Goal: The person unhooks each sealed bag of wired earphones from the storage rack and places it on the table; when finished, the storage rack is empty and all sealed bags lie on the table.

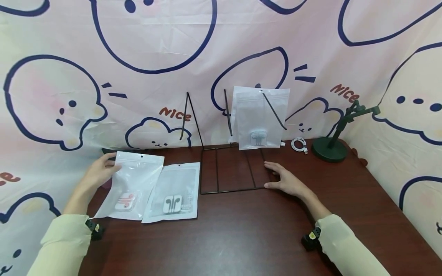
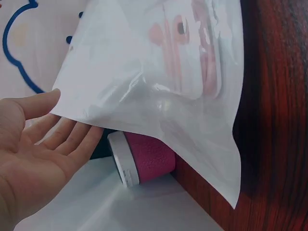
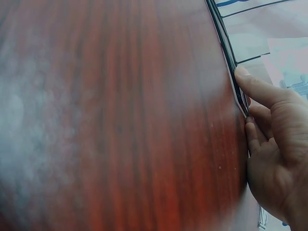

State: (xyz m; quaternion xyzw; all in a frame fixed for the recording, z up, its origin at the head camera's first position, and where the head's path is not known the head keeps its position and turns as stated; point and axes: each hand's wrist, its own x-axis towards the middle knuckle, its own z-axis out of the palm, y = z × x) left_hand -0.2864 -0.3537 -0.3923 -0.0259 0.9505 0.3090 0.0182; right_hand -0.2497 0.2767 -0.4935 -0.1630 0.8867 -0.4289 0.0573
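Observation:
At the left, my left hand [image 1: 100, 171] holds the edge of a white zip bag [image 1: 139, 172], thumb on top and fingers beneath it. Pink earphones [image 1: 125, 201] in a case show through its clear front. Partly under this bag's right edge lies another zip bag [image 1: 181, 174], with grey earphones [image 1: 172, 204] inside. My right hand [image 1: 286, 182] grips the front right corner of a black wire rack [image 1: 228, 191], its thumb against the wire. From the rack's right arm hangs a zip bag [image 1: 262, 111] with boxed earphones; what lies behind it is mostly hidden.
A pink and white cylinder [image 2: 149, 156] lies beneath the left bag at the table edge. Back right stand a dark green stand [image 1: 329, 149] and a coiled white cable [image 1: 299, 145]. A printed cloth [image 1: 155, 92] rises behind the brown table [image 1: 241, 230].

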